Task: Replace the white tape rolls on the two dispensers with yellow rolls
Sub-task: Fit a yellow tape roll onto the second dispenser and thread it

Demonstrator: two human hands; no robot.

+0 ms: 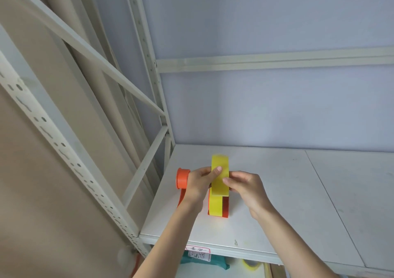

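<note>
Here, near the shelf's (277, 192) left edge, the left hand (197, 185) and right hand (245, 189) both pinch a yellow tape strip (220, 175) pulled up from the orange dispenser (218, 206).

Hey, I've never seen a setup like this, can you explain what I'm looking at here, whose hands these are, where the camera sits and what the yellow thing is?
There is no machine here. One camera is worn on a person's head and looks down at their two bare hands. They work at a white shelf in a metal rack. The left hand and right hand pinch a pulled-out strip of yellow tape between thumbs and fingers. Below it, the yellow roll sits in an orange tape dispenser standing on the shelf. Another orange part shows behind the left hand; I cannot tell what it belongs to.
</note>
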